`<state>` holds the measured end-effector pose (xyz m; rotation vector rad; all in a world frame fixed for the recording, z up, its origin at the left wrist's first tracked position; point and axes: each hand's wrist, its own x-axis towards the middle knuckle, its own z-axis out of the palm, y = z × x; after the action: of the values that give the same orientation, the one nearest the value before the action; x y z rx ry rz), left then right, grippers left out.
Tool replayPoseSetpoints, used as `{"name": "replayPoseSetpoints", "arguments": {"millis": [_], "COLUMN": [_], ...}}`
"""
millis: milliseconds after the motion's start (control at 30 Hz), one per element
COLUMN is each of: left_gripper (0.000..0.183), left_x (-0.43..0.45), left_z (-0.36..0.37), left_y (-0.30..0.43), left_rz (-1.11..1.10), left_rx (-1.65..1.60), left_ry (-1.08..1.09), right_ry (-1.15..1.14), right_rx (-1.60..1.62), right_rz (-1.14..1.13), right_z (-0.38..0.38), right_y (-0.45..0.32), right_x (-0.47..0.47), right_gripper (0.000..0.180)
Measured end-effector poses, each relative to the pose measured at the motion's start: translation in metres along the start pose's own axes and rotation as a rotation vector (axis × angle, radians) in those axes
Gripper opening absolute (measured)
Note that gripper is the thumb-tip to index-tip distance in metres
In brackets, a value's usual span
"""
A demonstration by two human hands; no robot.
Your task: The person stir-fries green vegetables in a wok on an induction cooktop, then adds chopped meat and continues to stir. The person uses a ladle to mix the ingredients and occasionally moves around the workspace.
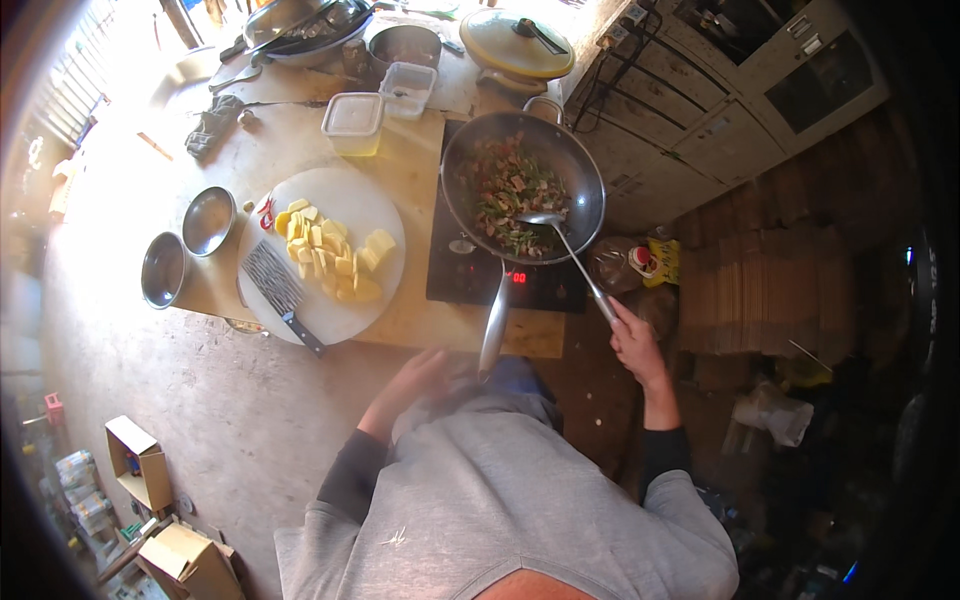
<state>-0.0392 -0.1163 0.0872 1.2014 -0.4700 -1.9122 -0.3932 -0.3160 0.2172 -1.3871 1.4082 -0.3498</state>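
My right hand [636, 341] is closed around the handle of a metal ladle [581, 262], whose bowl rests in chopped meat and green and red vegetables [517, 191]. These lie in a wok [583, 161] on an induction cooker [450, 281] with a lit red display. My left hand [420, 375] is near my waist, left of the wok's metal handle [495, 322] and apart from it; it is blurred, and its fingers are hard to make out. On a round white cutting board [360, 191] lie sliced potatoes [322, 247], red chili pieces [267, 214] and a cleaver [281, 289].
Two metal bowls [209, 221] stand left of the board. Behind are a lidded plastic container [352, 124], an open plastic container [409, 86] and a lidded pot [517, 45]. An oil jug [616, 264] and stacked cardboard [765, 292] are at right.
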Motion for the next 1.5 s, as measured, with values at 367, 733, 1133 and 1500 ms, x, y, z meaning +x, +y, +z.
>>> {"name": "replayPoseSetpoints", "arguments": {"millis": [367,733,1133,1500], "left_gripper": [0.052,0.05,0.036,0.046], "left_x": [-0.037,-0.044,-0.072,-0.127], "left_z": [0.001,0.005,0.105,0.155], "left_y": [-0.03,-0.212,-0.337,-0.331], "left_rz": [0.036,0.207,0.204,0.07], "left_rx": [-0.089,0.179,-0.54,-0.678], "left_ry": [0.19,0.501,0.857,1.051], "right_ry": [0.014,-0.124,-0.154,-0.073], "right_rx": [0.055,-0.431,-0.427,-0.45], "right_rz": [-0.223,-0.65,-0.513,-0.71], "right_z": [0.018,-0.026,-0.109,-0.076], "right_y": [-0.02,0.003,0.024,0.016], "right_x": [0.074,0.061,0.092,0.11], "right_gripper": [0.043,0.042,0.038,0.037]}}
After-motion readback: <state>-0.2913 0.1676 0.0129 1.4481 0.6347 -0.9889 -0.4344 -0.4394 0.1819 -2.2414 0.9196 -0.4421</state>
